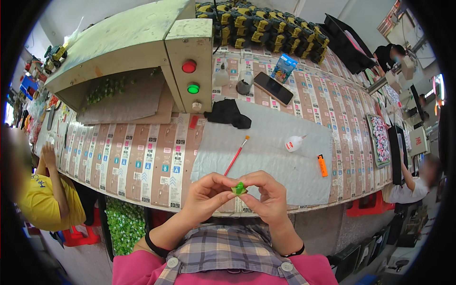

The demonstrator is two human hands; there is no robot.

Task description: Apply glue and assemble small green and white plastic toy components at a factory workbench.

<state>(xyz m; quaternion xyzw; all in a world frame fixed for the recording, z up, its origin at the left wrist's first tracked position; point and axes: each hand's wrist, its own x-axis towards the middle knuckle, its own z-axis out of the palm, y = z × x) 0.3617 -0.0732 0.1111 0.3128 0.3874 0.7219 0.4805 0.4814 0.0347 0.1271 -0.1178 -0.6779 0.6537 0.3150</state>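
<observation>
Between my two hands, just over the near edge of the table, is a small bright green plastic piece [239,188]. Thumb and fingertips of my left hand [209,194] pinch it from one side, and those of my right hand [267,194] from the other. Its exact kind is too small to make out, and the fingertips cover part of it. Beyond my hands a thin red-handled paintbrush [236,156] lies on a grey cloth [266,128]. A white squeeze bottle [294,143] lies tipped over on the cloth, with an orange lighter [322,166] to its right.
A pale metal machine [123,52] with red and green buttons stands left, green pieces inside. A black cloth [229,113], phone [273,88] and blue box [284,68] lie behind. Black-and-yellow toy parts [266,26] are stacked far back. Other people sit at both sides; a green-filled crate [124,225] stands below left.
</observation>
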